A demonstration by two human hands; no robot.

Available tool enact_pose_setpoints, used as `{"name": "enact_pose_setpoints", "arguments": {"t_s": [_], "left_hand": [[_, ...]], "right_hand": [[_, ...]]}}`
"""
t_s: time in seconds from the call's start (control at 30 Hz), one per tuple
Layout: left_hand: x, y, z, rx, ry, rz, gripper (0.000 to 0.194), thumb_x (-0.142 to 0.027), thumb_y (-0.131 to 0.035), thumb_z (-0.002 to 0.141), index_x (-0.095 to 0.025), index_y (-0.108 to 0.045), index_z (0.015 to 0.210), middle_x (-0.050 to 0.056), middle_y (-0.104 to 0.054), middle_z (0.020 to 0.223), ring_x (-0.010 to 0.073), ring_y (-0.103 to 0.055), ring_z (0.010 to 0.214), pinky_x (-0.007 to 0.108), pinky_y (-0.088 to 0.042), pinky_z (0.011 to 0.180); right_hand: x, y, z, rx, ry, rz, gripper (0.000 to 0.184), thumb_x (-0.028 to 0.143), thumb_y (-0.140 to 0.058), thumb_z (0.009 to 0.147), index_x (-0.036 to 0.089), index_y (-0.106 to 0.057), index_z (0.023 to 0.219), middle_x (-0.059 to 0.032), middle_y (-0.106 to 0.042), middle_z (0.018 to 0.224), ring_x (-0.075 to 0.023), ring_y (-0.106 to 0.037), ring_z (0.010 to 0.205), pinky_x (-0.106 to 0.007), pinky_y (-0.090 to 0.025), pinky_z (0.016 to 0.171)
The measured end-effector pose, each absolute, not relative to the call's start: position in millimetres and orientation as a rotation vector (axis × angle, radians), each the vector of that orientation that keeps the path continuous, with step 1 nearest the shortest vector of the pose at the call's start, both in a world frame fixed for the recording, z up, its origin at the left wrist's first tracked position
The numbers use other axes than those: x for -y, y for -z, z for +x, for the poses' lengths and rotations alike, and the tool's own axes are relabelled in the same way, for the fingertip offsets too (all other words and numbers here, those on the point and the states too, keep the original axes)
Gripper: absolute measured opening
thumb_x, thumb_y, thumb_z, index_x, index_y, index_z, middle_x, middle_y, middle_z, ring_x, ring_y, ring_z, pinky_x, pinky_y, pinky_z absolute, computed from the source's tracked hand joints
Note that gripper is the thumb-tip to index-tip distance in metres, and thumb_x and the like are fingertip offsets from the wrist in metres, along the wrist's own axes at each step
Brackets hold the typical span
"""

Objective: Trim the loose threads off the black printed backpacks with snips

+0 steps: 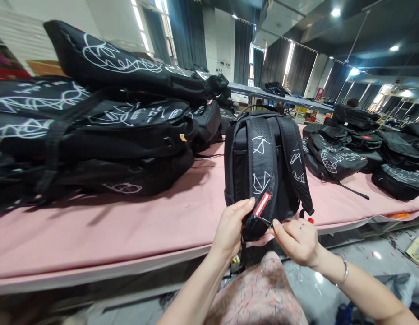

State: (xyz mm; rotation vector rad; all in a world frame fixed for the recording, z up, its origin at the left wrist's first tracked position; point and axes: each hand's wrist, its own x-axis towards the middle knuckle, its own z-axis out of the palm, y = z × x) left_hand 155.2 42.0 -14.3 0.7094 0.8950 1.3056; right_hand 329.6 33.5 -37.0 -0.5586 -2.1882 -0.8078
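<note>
A black backpack with white line drawings on its shoulder straps stands upright at the table's front edge, strap side towards me. My left hand pinches the lower end of one shoulder strap, thumb beside a red label with white lettering. Just under that label, my right hand is closed on a thin, pointed metal tool. The tool's tip touches or nearly touches the strap. Its rear part is hidden in my fingers, so its exact kind does not show.
Black backpacks with white line patterns lie in a tall stack on the left. More backpacks are heaped on the right. All rest on a table covered in pink cloth. Behind stands another long table with goods on it.
</note>
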Motion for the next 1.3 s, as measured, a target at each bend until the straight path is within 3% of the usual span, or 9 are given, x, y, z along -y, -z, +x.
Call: {"name": "enact_pose_setpoints", "arguments": {"t_s": [0.2, 0.73, 1.07, 1.2, 1.3], "left_hand": [[-43, 15, 155, -0.898, -1.315, 0.707, 0.024, -0.035, -0.074, 0.060, -0.012, -0.068, 0.068, -0.001, -0.060, 0.055, 0.0068, -0.046, 0.049, 0.017, -0.036, 0.044], [-44, 18, 158, -0.926, -1.325, 0.714, 0.023, -0.034, -0.074, 0.060, -0.013, -0.068, 0.068, -0.002, -0.059, 0.055, 0.0076, -0.045, 0.049, 0.019, -0.034, 0.045], [-41, 36, 136, -1.031, -1.259, 0.998, 0.034, -0.047, -0.065, 0.070, -0.015, -0.068, 0.081, 0.002, -0.066, 0.073, 0.0142, -0.055, 0.066, 0.023, -0.043, 0.058], [-48, 64, 118, -1.253, -1.266, 1.242, 0.040, -0.046, -0.069, 0.065, -0.017, -0.067, 0.093, 0.005, -0.069, 0.091, 0.0213, -0.060, 0.086, 0.028, -0.047, 0.076], [-57, 87, 104, -1.404, -1.327, 1.272, 0.047, -0.054, -0.069, 0.061, -0.016, -0.068, 0.089, 0.006, -0.070, 0.091, 0.0257, -0.062, 0.088, 0.031, -0.049, 0.078]], "right_hand": [[-30, 39, 328, 2.175, 0.739, -0.613, 0.023, 0.014, -0.060, 0.084, 0.006, -0.055, 0.105, -0.0009, -0.057, 0.056, -0.0126, -0.052, 0.052, -0.027, -0.038, 0.049], [-32, 27, 320, 2.197, 0.833, -0.603, 0.015, 0.014, -0.057, 0.085, 0.006, -0.058, 0.097, 0.0002, -0.052, 0.053, -0.0126, -0.048, 0.048, -0.029, -0.031, 0.046], [-33, 48, 335, 2.103, 0.299, -0.634, 0.021, 0.022, -0.053, 0.084, 0.013, -0.054, 0.104, -0.0040, -0.063, 0.069, -0.0147, -0.057, 0.057, -0.027, -0.046, 0.053], [-52, 68, 354, 1.760, 0.181, -0.908, 0.022, 0.025, -0.042, 0.090, 0.015, -0.050, 0.107, -0.0064, -0.062, 0.080, -0.0157, -0.060, 0.065, -0.028, -0.050, 0.058], [-71, 86, 371, 1.512, 0.061, -1.081, 0.023, 0.028, -0.037, 0.093, 0.015, -0.048, 0.109, -0.0084, -0.061, 0.089, -0.0178, -0.061, 0.078, -0.031, -0.051, 0.067]]}}
